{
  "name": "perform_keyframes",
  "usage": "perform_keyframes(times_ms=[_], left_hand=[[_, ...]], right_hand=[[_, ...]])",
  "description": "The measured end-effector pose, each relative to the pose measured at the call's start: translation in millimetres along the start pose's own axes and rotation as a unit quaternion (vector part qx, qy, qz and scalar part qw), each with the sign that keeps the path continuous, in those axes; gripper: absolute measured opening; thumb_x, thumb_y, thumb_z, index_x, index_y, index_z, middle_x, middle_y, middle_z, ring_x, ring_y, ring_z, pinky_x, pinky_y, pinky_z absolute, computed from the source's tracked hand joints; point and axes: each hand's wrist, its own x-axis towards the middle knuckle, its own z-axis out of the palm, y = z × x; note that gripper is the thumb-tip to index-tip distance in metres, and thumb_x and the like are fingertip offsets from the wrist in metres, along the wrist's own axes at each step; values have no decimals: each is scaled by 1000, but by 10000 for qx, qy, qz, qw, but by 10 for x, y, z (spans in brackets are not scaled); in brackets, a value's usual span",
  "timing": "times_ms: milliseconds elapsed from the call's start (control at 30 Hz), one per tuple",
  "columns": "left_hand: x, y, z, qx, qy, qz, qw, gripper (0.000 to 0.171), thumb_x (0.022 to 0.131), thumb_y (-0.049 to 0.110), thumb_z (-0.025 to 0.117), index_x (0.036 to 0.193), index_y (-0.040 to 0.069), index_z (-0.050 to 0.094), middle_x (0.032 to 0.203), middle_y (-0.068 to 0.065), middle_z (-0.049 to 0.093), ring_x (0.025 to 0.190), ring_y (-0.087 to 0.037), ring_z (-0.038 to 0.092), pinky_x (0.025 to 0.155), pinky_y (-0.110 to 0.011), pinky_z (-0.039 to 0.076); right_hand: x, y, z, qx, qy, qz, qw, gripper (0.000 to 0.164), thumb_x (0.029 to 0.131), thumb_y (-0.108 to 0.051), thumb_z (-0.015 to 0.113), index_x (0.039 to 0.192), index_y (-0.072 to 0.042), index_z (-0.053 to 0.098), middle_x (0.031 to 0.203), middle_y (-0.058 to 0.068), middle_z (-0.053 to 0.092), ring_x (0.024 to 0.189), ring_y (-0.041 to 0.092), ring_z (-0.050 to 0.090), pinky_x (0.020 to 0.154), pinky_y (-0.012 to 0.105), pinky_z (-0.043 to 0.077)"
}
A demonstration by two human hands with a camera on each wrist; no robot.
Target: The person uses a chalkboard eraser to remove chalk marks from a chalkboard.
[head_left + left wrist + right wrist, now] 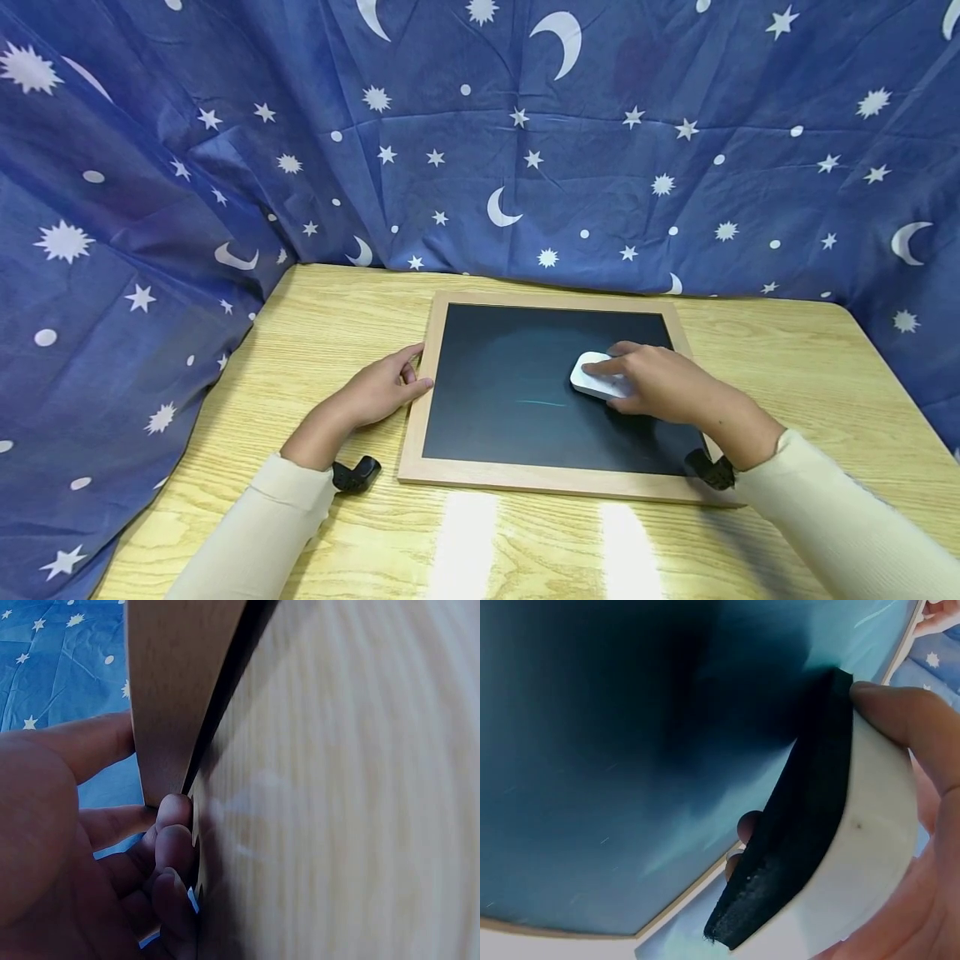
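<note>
Head view: hands apart, one per side of the board. Right hand [663, 383] grips the eraser [600, 385] on the right half of the chalkboard [487, 358]. Left hand [378, 390] has thumb and index spread on the left side of the wooden frame [517, 483]. One thin green chalk line [540, 403] sits left of the eraser, slightly nearer the person. I'd run the pad leftward across it in overlapping passes, even pressure, bracing against the push. Board face is matte, dark, faintly hazy; frame is pale, square-edged; surface [337, 317] is yellowish woodgrain with glare up front. Cloth [450, 50] behind is creased blue with white moons and stars.

Left wrist view: thumb and index touch the frame, other fingers bend down beside it. Good brace; I'd keep weight outboard so no fingertip crosses the wiping path.

Right wrist view: eraser has a smooth white rounded shell over a thick black pad [795, 817], fuzzy, pale dust at one end. Pad looks angled here; too dark to confirm full contact. Flatter should smear less. Pale streaks mark the board nearby.
</note>
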Motion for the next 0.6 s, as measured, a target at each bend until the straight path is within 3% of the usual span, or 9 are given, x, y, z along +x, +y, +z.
perform_keyframes(times_ms=[600], left_hand=[[18,-27,12,34,17,55,10000,70,100,37,61,158,10,30,98,-2,58,74,-15,51,70,-31,42]], right_hand=[[425,-348,26,-244,-127,-286,9992,45,86,-21,79,130,-23,70,125,23,64,97,33,68,84,48,57]])
